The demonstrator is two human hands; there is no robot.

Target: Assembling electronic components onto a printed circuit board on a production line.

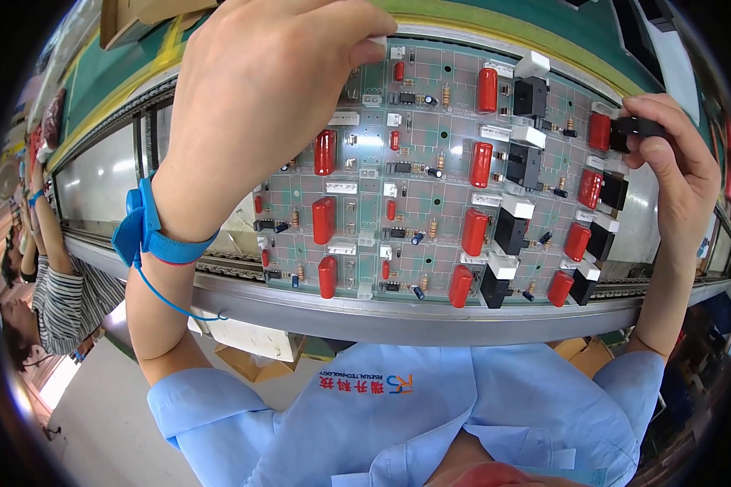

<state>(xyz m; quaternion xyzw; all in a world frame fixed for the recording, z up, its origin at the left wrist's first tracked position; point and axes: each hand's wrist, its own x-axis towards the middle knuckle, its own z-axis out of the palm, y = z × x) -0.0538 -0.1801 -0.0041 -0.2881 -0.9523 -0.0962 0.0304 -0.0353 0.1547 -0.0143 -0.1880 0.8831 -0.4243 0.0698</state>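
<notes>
Across the rails lies a panel of circuit boards (pixel 418 130), set with red capacitors (pixel 481 165), black block-shaped relays (pixel 512 231), white connectors and small resistors. My left hand (pixel 276 73) reaches over its far left part. Thumb and forefinger there pinch a small white part (pixel 377 40) just above the far edge; its kind is mostly hidden. At the far right corner, my right hand (pixel 678 154) grips a black block-shaped component (pixel 638 127) between thumb and fingers, close beside a red capacitor (pixel 599 131). I cannot tell whether that component touches the board.
A metal rail (pixel 365 312) with a chain track runs along the near side. My left wrist wears a blue strap (pixel 175 235) with a cord. A cardboard box (pixel 142 18) stands at the far left. Another person in a striped sleeve (pixel 61 304) works at the left.
</notes>
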